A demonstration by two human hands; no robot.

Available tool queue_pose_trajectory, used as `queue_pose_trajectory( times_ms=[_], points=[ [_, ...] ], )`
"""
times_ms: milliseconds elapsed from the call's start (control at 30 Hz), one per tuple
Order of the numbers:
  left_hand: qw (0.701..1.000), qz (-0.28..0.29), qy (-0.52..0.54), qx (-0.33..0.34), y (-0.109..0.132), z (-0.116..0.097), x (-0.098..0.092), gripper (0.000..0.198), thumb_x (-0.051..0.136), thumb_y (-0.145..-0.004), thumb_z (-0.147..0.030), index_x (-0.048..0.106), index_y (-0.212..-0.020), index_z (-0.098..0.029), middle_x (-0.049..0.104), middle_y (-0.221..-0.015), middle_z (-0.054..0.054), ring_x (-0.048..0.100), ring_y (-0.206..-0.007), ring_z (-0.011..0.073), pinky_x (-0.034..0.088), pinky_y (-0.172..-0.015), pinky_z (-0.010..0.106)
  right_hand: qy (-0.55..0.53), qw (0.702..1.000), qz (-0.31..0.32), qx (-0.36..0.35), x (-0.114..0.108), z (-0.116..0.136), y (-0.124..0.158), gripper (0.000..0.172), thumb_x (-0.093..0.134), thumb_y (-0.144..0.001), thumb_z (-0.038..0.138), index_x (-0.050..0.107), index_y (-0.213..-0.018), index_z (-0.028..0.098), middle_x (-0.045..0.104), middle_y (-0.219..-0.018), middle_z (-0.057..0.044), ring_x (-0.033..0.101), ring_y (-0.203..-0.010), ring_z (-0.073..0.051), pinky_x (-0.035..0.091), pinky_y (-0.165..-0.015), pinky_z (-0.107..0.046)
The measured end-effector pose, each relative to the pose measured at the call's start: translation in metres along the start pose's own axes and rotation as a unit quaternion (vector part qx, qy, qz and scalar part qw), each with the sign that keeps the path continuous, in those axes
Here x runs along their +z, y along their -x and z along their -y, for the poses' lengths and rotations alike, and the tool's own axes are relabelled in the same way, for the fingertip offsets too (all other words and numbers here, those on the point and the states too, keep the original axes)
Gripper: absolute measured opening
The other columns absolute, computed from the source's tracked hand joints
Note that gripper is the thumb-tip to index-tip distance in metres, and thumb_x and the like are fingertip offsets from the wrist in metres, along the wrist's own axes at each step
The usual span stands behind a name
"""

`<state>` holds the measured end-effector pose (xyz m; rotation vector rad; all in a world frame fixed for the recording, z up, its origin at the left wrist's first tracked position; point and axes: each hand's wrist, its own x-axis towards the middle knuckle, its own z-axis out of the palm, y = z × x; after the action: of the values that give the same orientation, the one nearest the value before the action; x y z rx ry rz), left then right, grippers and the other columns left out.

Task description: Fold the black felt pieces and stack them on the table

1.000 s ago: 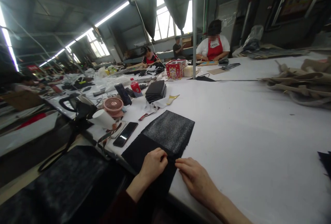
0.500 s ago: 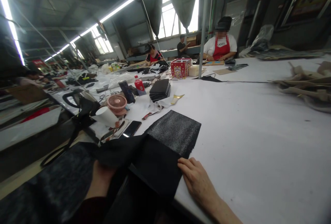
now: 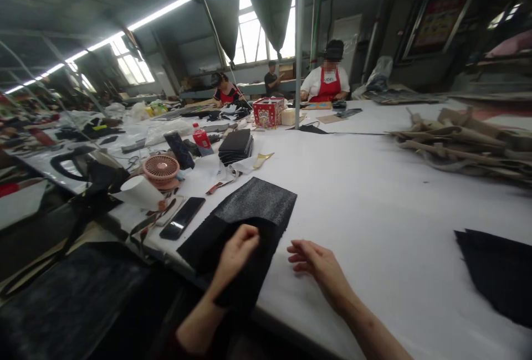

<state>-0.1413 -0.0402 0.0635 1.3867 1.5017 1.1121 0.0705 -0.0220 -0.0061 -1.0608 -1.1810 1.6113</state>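
Your left hand point(image 3: 239, 246) grips the top layer of the black fabric piece point(image 3: 257, 207) just right of the smartphone point(image 3: 183, 217), steadying it, while your right hand point(image 3: 316, 263) rests farther right, fingers loosely spread, empty.

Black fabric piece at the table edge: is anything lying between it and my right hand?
Nothing visible. The right hand rests on bare white table just beside the black fabric piece, only tabletop between them. The left hand grips the fabric.
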Motion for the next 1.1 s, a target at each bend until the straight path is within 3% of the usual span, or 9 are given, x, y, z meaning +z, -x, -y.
queue_pose_trajectory(
  times_ms=[67,133,233,333,467,667,767,867,1100],
  points=[
    [0.993,0.105,0.033,0.052,0.021,-0.002,0.073,0.020,0.050,-0.093,-0.035,0.062,-0.093,-0.019,0.067,-0.088,0.001,0.062,-0.084,0.0170,0.048,-0.074,0.026,-0.093,0.993,0.001,0.074,-0.032,0.013,0.011,0.057,0.046,-0.090,0.065,0.068,-0.106,0.015,0.069,-0.102,-0.012,0.065,-0.090,-0.023,0.052,-0.077,-0.036],
    [0.979,0.175,0.042,0.098,0.042,-0.004,0.133,0.016,0.046,-0.095,-0.026,0.061,-0.097,-0.019,0.068,-0.098,0.003,0.062,-0.090,0.0167,0.048,-0.081,0.026,-0.075,0.992,-0.015,0.102,-0.065,0.023,0.022,0.058,0.051,-0.087,0.067,0.069,-0.098,0.014,0.069,-0.093,-0.010,0.064,-0.086,-0.021,0.050,-0.075,-0.032],
    [0.951,0.252,-0.017,0.179,0.056,-0.006,0.177,0.017,0.049,-0.091,-0.016,0.060,-0.103,-0.020,0.066,-0.103,0.004,0.061,-0.095,0.0174,0.047,-0.086,0.029,0.045,0.993,-0.039,0.098,-0.105,0.030,0.036,0.047,0.066,-0.079,0.060,0.066,-0.078,0.013,0.065,-0.075,-0.004,0.058,-0.072,-0.016,0.043,-0.064,-0.025],
    [0.914,0.262,-0.151,0.271,0.036,-0.003,0.180,0.016,0.051,-0.088,-0.012,0.060,-0.099,-0.020,0.064,-0.104,0.004,0.058,-0.098,0.0200,0.046,-0.089,0.034,0.153,0.985,-0.041,0.067,-0.124,0.029,0.041,0.034,0.066,-0.079,0.047,0.061,-0.071,0.014,0.059,-0.065,0.001,0.050,-0.062,-0.011,0.037,-0.056,-0.023],
    [0.853,0.238,-0.337,0.321,-0.008,0.005,0.163,0.021,0.055,-0.087,-0.013,0.059,-0.106,-0.020,0.061,-0.112,0.005,0.055,-0.105,0.0239,0.045,-0.091,0.039,0.336,0.936,-0.100,0.038,-0.123,0.023,0.032,0.016,0.060,-0.079,0.030,0.067,-0.078,0.015,0.061,-0.064,0.002,0.052,-0.060,-0.013,0.036,-0.056,-0.024],
    [0.756,0.247,-0.499,0.344,-0.025,0.017,0.150,0.008,0.054,-0.091,-0.022,0.058,-0.098,-0.019,0.060,-0.099,0.006,0.056,-0.092,0.0261,0.049,-0.078,0.041,0.433,0.883,-0.182,0.013,-0.108,0.011,0.013,0.026,0.058,-0.079,0.019,0.072,-0.101,0.016,0.071,-0.085,-0.008,0.063,-0.081,-0.021,0.043,-0.073,-0.030],
    [0.743,0.240,-0.520,0.348,-0.023,0.018,0.146,0.005,0.053,-0.092,-0.022,0.057,-0.094,-0.019,0.059,-0.096,0.006,0.055,-0.089,0.0260,0.049,-0.076,0.042,0.472,0.858,-0.201,-0.001,-0.102,0.005,0.005,0.030,0.057,-0.081,0.016,0.069,-0.108,0.015,0.071,-0.098,-0.012,0.063,-0.096,-0.025,0.042,-0.084,-0.033],
    [0.751,0.228,-0.506,0.358,-0.026,0.016,0.142,0.007,0.055,-0.091,-0.021,0.056,-0.098,-0.019,0.059,-0.101,0.005,0.055,-0.092,0.0251,0.048,-0.079,0.040,0.500,0.843,-0.200,-0.017,-0.097,0.001,0.001,0.028,0.056,-0.084,0.014,0.069,-0.108,0.016,0.069,-0.104,-0.012,0.061,-0.102,-0.025,0.041,-0.088,-0.033],
    [0.748,0.228,-0.498,0.375,-0.042,0.023,0.147,0.009,0.049,-0.094,-0.021,0.057,-0.096,-0.019,0.060,-0.098,0.004,0.055,-0.090,0.0239,0.047,-0.079,0.040,0.585,0.769,-0.223,-0.131,-0.091,-0.016,0.004,0.024,0.047,-0.095,0.016,0.068,-0.104,0.020,0.062,-0.087,-0.004,0.059,-0.079,-0.018,0.041,-0.071,-0.028]
  ],
)
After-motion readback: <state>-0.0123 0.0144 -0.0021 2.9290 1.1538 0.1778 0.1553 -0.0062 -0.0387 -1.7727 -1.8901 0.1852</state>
